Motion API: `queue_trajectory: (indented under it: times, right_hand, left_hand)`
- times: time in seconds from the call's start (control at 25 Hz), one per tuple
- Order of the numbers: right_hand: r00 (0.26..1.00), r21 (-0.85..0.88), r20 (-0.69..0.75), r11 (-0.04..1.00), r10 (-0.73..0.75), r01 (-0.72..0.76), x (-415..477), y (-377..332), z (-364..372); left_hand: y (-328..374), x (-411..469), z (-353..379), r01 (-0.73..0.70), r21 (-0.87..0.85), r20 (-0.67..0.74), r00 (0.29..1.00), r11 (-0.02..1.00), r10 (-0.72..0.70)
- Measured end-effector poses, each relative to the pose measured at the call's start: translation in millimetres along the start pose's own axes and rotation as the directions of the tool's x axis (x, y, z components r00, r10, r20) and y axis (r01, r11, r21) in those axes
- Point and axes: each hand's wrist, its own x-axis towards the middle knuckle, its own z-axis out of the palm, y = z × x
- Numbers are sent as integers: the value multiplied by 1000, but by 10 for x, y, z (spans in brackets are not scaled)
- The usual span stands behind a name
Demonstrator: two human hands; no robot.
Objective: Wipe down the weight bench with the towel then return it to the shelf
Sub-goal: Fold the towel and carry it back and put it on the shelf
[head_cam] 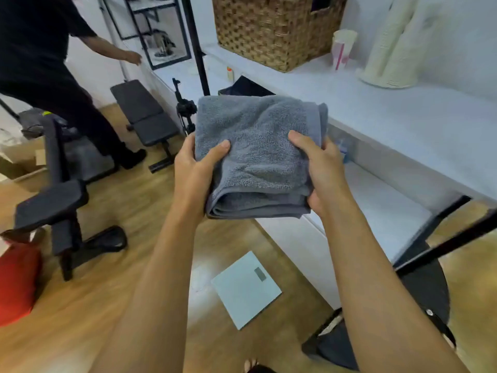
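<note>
A folded grey towel (258, 146) is held up in front of me, over the wooden floor beside the white shelf (390, 117). My left hand (196, 170) grips its left edge with the thumb on top. My right hand (320, 170) grips its right edge the same way. The black weight bench (144, 111) stands on the floor further back and to the left, its long pad pointing away from me.
A person in black (40, 63) stands left of the bench, one arm reaching out. A wicker basket (274, 30), a cup (343, 48) and cream rolls sit on the shelf. A glass scale (246, 289) lies on the floor below. Another black exercise frame (56, 208) and a red bag (16, 281) are at left.
</note>
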Motion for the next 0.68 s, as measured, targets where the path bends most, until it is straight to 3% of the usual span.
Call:
queue_trajectory:
  times: [0.28,0.48,0.68]
  right_hand:
    - [937,-35,-344,998,-55,46,579,455,108]
    - [848,-66,-525,997,-75,48,1099,1491,-506]
    - [723,-200,-667,978,-177,56,1734,2564,-1874]
  left_hand:
    - [-657,1174,107,68,-22,333,941,997,-57]
    - [-2015,1650,418,108,-1,471,877,994,-95]
    - [-3844,1829,1455,160,29,637,758,987,-142]
